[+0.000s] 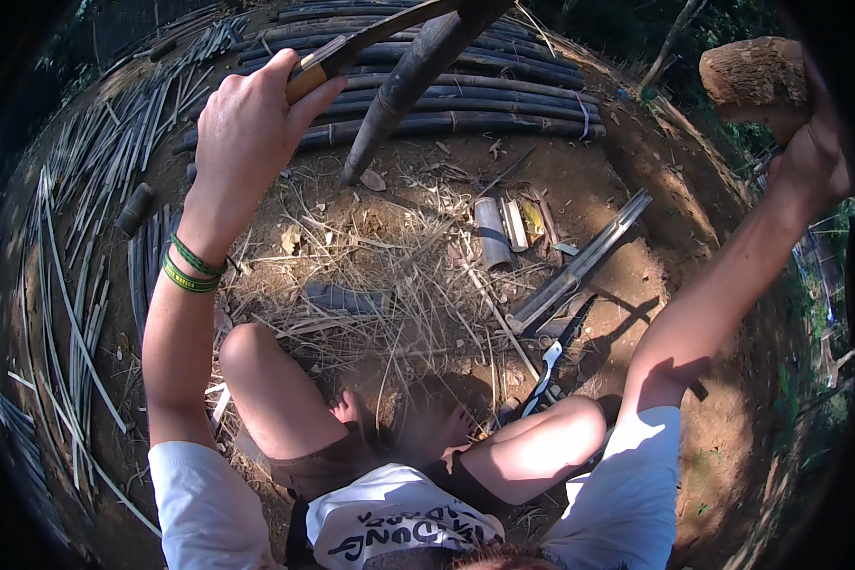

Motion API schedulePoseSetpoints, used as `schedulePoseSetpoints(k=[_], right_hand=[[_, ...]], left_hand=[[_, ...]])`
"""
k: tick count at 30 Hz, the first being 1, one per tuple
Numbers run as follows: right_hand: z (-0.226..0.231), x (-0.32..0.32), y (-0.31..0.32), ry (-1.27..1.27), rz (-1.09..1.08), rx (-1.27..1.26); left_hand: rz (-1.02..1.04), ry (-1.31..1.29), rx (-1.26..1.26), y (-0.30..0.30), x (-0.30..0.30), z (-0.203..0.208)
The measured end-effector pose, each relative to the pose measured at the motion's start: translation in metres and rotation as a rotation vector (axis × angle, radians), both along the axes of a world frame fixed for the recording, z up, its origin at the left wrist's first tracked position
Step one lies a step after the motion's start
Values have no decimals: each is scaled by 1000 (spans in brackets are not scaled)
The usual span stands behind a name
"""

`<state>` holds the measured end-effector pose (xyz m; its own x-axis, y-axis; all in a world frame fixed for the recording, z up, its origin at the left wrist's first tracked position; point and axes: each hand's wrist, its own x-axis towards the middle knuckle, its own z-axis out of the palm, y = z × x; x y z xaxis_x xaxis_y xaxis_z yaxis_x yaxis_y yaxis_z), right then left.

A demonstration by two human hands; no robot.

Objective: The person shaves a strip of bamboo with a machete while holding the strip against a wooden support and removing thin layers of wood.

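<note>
My left hand (242, 128) is raised at the upper left, fingers wrapped round the wooden handle of a large knife (382, 36). Its dark blade reaches rightward to the upper part of a dark bamboo pole (394, 104), which stands tilted with its lower end near the ground. Whether the edge has bitten into the bamboo cannot be made out. High at the right, my right hand (812, 161) grips a thick, rough wooden mallet (755, 81), held well apart from the knife. Shadow partly hides the fingers of that hand.
Long dark bamboo poles (465, 123) lie stacked beyond the pole. Thin split strips (62, 237) cover the left side. Shavings, a short bamboo piece (491, 233), a split bamboo length (579, 266) and a black-and-white strap-like object (544, 375) lie near my bent legs.
</note>
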<state>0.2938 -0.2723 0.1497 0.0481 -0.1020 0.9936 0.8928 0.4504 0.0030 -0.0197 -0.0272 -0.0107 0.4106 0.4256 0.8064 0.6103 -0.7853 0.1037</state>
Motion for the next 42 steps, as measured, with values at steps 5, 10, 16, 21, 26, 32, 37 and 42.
schedulePoseSetpoints(k=[5,10,16,21,26,32,37,42], right_hand=[[-152,-3,66,271,-477,-875],[-192,41,71,442,-2,-915],[-89,4,28,426,-107,-470],[-41,3,35,132,3,-82],[-72,17,74,102,-146,-96],[-239,42,170,363,-281,-1196],[-215,1,135,581,310,-991],[-132,-6,99,359,166,-432]], left_hand=[[139,53,41,-8,-13,0],[13,92,40,12,26,-16],[134,96,-151,29,18,-21],[111,58,-108,46,1,-20],[124,32,-109,44,0,-23],[224,205,-156,44,3,-16],[211,143,-262,61,2,-63],[216,131,-226,71,5,-70]])
